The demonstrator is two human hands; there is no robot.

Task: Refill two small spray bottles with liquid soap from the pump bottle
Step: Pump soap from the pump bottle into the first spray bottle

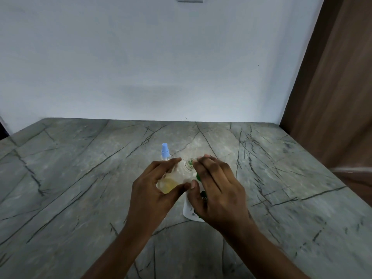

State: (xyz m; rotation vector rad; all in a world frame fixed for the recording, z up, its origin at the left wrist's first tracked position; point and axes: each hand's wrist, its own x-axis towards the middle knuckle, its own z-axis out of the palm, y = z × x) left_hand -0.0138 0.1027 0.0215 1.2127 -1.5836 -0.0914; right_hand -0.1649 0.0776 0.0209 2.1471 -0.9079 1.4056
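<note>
My left hand [159, 184] grips a small clear spray bottle [171, 183], tilted, with yellowish liquid in its lower part and its threaded neck pointing up and right. My right hand [217, 188] is at that neck, fingers closed on a green spray head [197, 177] that is mostly hidden by them. The white pump bottle [190, 211] with a green label stands under my right hand, largely covered. A second clear spray bottle with a light blue spray head [165, 150] stands upright just behind my left hand.
Everything sits on a grey veined stone counter [80, 178]. A white wall runs along its far edge, and a brown wooden panel [332, 97] borders it on the right.
</note>
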